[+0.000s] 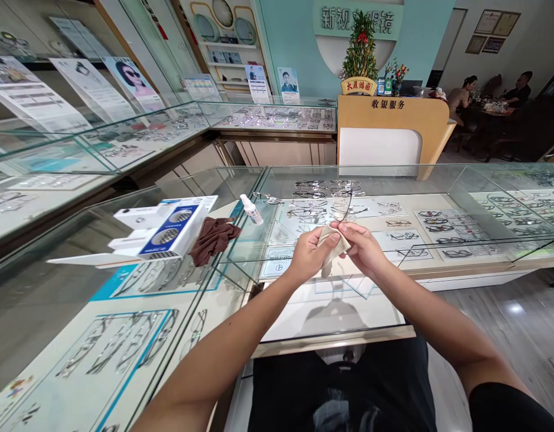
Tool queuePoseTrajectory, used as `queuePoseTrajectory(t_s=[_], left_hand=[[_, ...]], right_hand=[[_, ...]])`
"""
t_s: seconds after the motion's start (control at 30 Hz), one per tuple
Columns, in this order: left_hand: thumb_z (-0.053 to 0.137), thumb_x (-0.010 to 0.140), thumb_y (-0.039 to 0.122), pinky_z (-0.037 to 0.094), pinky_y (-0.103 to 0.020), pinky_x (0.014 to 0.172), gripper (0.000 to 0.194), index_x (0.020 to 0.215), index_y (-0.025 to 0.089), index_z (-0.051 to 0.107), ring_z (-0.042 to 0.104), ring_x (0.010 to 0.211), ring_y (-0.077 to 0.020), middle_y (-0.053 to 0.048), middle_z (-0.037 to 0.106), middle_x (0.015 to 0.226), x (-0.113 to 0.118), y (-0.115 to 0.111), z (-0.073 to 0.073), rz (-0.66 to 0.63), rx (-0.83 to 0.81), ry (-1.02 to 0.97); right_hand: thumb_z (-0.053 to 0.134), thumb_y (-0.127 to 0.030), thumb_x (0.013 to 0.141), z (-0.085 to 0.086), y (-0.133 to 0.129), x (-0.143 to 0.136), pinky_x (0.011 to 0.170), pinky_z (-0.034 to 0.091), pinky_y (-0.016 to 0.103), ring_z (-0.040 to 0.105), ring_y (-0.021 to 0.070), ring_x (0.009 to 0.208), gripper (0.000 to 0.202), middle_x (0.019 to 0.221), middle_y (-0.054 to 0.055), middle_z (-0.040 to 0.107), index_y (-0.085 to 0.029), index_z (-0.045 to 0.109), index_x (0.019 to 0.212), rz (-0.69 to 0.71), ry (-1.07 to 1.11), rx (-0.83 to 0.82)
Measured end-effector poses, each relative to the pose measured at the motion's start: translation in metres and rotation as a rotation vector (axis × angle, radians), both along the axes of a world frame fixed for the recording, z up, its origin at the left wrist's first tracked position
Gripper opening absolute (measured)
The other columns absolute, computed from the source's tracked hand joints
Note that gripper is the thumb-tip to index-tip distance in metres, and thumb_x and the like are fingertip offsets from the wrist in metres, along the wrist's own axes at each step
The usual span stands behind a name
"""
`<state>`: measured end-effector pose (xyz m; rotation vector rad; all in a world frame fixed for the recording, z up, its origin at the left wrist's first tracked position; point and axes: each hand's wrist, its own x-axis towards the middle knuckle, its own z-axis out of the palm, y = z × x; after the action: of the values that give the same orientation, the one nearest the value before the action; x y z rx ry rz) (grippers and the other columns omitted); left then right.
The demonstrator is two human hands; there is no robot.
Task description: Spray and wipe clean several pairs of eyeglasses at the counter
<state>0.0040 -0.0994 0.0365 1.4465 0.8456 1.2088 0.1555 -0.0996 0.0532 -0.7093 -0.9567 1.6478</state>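
Observation:
Above the glass counter, my left hand [313,252] pinches a beige cloth [334,245] between thumb and fingers. My right hand [360,245] meets it at the cloth's right side, its fingers closed on a pair of dark-framed glasses [349,207]. A thin curved part of the glasses sticks up above the fingertips; the rest is hidden by the cloth and fingers. To the left, a white spray bottle [252,210] stands on the glass beside a crumpled brown cloth [213,240].
An open white and blue box [171,231] lies left of the brown cloth. Rows of glasses [309,193] sit beyond my hands. The glass display case [439,180] extends right. A wooden reception desk [391,111] stands behind, with seated people [461,99] at the far right.

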Motion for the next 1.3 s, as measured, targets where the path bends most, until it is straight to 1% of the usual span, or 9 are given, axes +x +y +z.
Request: queuePoseTrajectory(t_s=[0.2, 0.37, 0.5, 0.67, 0.8, 0.93, 1.0, 1.1, 1.3], left_hand=[[0.061, 0.089, 0.085, 0.046, -0.028, 0.059, 0.068, 0.075, 0.019, 0.066, 0.057, 0.057, -0.0148, -0.003, 0.066, 0.062, -0.001, 0.002, -0.002, 0.042, 0.095, 0.064], [0.071, 0.086, 0.079, 0.052, -0.029, 0.076, 0.062, 0.096, 0.018, 0.072, 0.062, 0.076, -0.0169, -0.003, 0.07, 0.081, -0.001, 0.004, -0.001, -0.09, 0.065, 0.037], [0.083, 0.077, 0.074, 0.049, -0.026, 0.068, 0.066, 0.106, 0.016, 0.072, 0.058, 0.071, -0.0148, -0.001, 0.067, 0.08, 0.002, 0.004, -0.004, -0.105, -0.02, -0.01], [0.087, 0.074, 0.071, 0.045, -0.025, 0.061, 0.059, 0.09, 0.016, 0.072, 0.055, 0.064, -0.0128, -0.001, 0.066, 0.073, 0.002, 0.002, -0.004, 0.033, -0.002, -0.025], [0.072, 0.081, 0.084, 0.04, -0.025, 0.057, 0.067, 0.076, 0.017, 0.068, 0.051, 0.059, -0.0125, 0.0, 0.058, 0.062, 0.001, 0.002, -0.003, 0.078, 0.053, 0.03], [0.065, 0.08, 0.092, 0.04, -0.026, 0.057, 0.075, 0.076, 0.017, 0.07, 0.05, 0.06, -0.0126, -0.001, 0.063, 0.065, -0.001, 0.007, -0.002, 0.088, 0.073, 0.043], [0.065, 0.079, 0.093, 0.045, -0.028, 0.061, 0.076, 0.079, 0.017, 0.072, 0.058, 0.065, -0.0155, -0.003, 0.069, 0.07, -0.004, 0.011, 0.0, 0.099, 0.046, 0.02], [0.067, 0.077, 0.093, 0.053, -0.031, 0.07, 0.075, 0.088, 0.019, 0.075, 0.07, 0.077, -0.0215, -0.006, 0.075, 0.076, -0.01, 0.016, 0.002, 0.11, -0.012, -0.06], [0.07, 0.074, 0.093, 0.058, -0.032, 0.07, 0.077, 0.096, 0.019, 0.076, 0.077, 0.083, -0.0246, -0.007, 0.077, 0.078, -0.017, 0.022, 0.005, 0.119, -0.048, -0.124]], right_hand=[[0.099, -0.045, 0.065, 0.001, 0.004, 0.005, 0.057, 0.042, 0.027, 0.056, 0.0111, 0.067, 0.032, 0.085, 0.002, 0.076, -0.021, 0.084, 0.081, -0.017, 0.021, -0.014], [0.1, -0.046, 0.063, -0.001, 0.011, 0.013, 0.062, 0.05, 0.024, 0.061, 0.0102, 0.064, 0.034, 0.073, -0.001, 0.074, -0.022, 0.083, 0.08, -0.024, 0.052, -0.045], [0.104, -0.049, 0.055, 0.0, 0.01, 0.011, 0.062, 0.053, 0.024, 0.064, 0.0119, 0.067, 0.041, 0.08, 0.0, 0.078, -0.023, 0.083, 0.078, -0.025, 0.061, -0.081], [0.105, -0.052, 0.052, 0.0, 0.004, 0.003, 0.065, 0.051, 0.025, 0.063, 0.0127, 0.072, 0.045, 0.081, 0.0, 0.077, -0.022, 0.084, 0.079, -0.009, 0.048, -0.064], [0.103, -0.055, 0.055, 0.0, 0.003, 0.005, 0.058, 0.042, 0.025, 0.056, 0.0112, 0.069, 0.043, 0.084, 0.0, 0.075, -0.023, 0.083, 0.077, -0.01, -0.013, -0.013], [0.1, -0.056, 0.063, 0.004, 0.007, 0.014, 0.074, 0.05, 0.027, 0.06, 0.0142, 0.082, 0.036, 0.091, 0.0, 0.071, -0.026, 0.084, 0.075, -0.069, -0.046, 0.117], [0.097, -0.058, 0.067, 0.006, 0.009, 0.018, 0.088, 0.053, 0.031, 0.064, 0.0185, 0.096, 0.034, 0.097, 0.002, 0.071, -0.027, 0.084, 0.075, -0.098, -0.085, 0.191], [0.094, -0.059, 0.072, 0.006, 0.012, 0.023, 0.109, 0.049, 0.04, 0.064, 0.0256, 0.118, 0.033, 0.109, 0.005, 0.071, -0.028, 0.085, 0.076, -0.122, -0.183, 0.272], [0.089, -0.064, 0.076, 0.002, 0.011, 0.024, 0.108, 0.049, 0.046, 0.061, 0.0286, 0.125, 0.035, 0.119, 0.007, 0.067, -0.029, 0.086, 0.078, -0.033, -0.379, 0.331]])
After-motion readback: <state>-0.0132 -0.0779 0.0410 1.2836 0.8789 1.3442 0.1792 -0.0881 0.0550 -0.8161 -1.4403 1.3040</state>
